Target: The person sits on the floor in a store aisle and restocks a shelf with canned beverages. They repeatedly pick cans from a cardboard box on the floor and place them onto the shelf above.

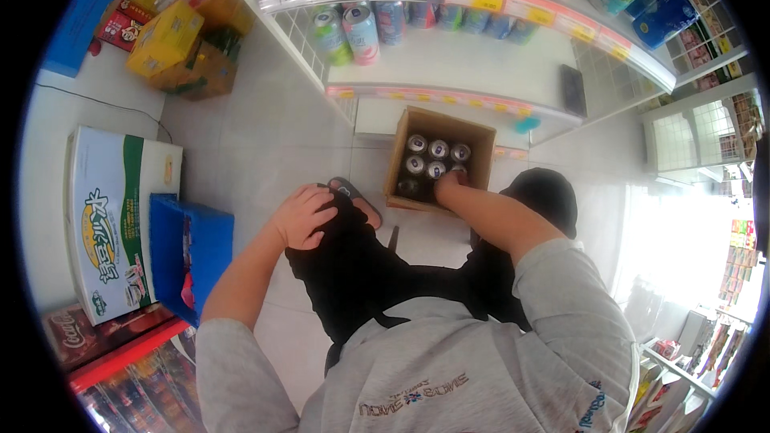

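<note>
An open cardboard box (399,152) stands on the floor in front of me, holding several upright drink cans with silver tops. My right hand (450,183) reaches down over its near side, fingers curled about a drink can (458,168) at the right of the group; part of the fingers is hidden inside the box. Another can (408,186) sits in shadow at the near left of the box. My left hand (306,216) lies on my left knee, fingers spread, holding nothing.
A white shelf unit (449,72) rises beyond the box, with cans (361,34) at the left of its middle shelf and a dark flat object (573,90) at the right. To my left are a blue bin (210,244), a large white carton (100,224) and yellow boxes (166,38).
</note>
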{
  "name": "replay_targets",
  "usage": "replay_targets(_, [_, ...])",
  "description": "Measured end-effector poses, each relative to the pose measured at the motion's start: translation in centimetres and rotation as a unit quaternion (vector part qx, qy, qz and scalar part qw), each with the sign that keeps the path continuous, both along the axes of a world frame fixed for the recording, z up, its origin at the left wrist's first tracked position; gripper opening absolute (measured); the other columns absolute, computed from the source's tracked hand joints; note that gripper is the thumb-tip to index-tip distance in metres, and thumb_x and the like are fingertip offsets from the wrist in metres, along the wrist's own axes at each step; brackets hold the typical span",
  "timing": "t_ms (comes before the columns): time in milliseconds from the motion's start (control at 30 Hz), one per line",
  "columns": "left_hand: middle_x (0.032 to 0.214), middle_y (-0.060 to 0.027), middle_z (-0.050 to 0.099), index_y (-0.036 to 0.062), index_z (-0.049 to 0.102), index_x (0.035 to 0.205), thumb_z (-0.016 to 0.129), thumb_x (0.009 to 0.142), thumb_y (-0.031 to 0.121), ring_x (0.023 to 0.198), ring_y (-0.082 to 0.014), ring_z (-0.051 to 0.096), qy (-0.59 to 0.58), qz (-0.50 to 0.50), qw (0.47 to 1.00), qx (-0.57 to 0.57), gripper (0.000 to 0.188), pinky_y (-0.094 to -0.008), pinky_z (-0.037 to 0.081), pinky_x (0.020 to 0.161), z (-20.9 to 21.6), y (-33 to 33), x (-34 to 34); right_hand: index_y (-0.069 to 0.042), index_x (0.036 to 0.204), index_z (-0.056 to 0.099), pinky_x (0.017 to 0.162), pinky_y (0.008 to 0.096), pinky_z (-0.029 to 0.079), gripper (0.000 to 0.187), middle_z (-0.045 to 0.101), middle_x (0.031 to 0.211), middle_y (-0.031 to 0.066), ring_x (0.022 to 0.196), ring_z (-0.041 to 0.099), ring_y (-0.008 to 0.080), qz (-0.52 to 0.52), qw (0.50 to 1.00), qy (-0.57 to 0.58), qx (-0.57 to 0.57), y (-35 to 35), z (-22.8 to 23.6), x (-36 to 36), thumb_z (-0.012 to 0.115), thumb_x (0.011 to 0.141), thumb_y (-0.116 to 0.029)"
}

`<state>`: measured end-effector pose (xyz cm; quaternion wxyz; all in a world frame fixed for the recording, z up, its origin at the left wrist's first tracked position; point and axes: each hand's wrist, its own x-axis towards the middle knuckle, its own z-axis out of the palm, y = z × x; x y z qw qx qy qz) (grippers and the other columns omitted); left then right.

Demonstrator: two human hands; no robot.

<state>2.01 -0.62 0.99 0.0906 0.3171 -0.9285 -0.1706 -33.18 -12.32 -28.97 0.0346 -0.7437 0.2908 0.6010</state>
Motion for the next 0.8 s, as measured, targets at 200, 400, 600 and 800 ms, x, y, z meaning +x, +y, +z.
replay_targets(200, [0.127, -0.0223, 0.055, 0.0053, 0.061, 0.116, 0.06, 0.068, 0.034, 0.12, -0.042, 0.051, 0.014, -0.006, 1.0, -0.02, 0.056, -0.0576, 0.041, 0.104, -0.8, -0.7, -0.1, -0.012, 0.118, 0.075, 0.066, 0.058, 0.056, 0.034, 0.072, 0.118, 0.0088, 0.1, 0.071, 0.0339, -0.032, 0.998, 0.046, -0.013, -0.1, -0.5, -0.4, 0.071, 0.085, -0.018])
replay_targets(400, [0.127, -0.0221, 0.055, 0.0058, 0.061, 0.115, 0.059, 0.069, 0.036, 0.121, -0.0422, 0.051, 0.011, -0.005, 1.0, -0.005, 0.055, -0.058, 0.04, 0.104, -0.6, -0.8, -0.3, -0.012, 0.121, 0.073, 0.069, 0.0556, 0.057, 0.035, 0.071, 0.123, 0.0072, 0.102, 0.071, 0.0322, -0.064, 0.998, 0.005, -0.002, -0.4, 3.6, -0.7, 0.069, 0.087, -0.02])
replay_targets(600, [0.126, -0.022, 0.056, 0.0057, 0.061, 0.115, 0.059, 0.069, 0.036, 0.121, -0.042, 0.051, 0.01, 0.0, 1.0, -0.004, 0.055, -0.0579, 0.04, 0.104, -0.3, 0.0, 0.1, -0.012, 0.11, 0.075, 0.068, 0.047, 0.059, 0.026, 0.073, 0.109, 0.0141, 0.096, 0.072, 0.032, 0.017, 0.957, -0.288, 0.013, -1.8, 13.2, 1.3, 0.065, 0.087, -0.018])
replay_targets(800, [0.126, -0.0217, 0.056, 0.006, 0.062, 0.115, 0.059, 0.068, 0.036, 0.121, -0.0418, 0.051, 0.019, -0.008, 1.0, -0.008, 0.055, -0.058, 0.04, 0.105, -0.6, -0.7, -0.2, -0.017, 0.129, 0.065, 0.08, 0.0514, 0.057, 0.035, 0.069, 0.114, 0.0166, 0.106, 0.069, 0.0344, -0.049, 0.914, -0.403, 0.019, -1.6, 16.5, 1.7, 0.046, 0.101, -0.023])
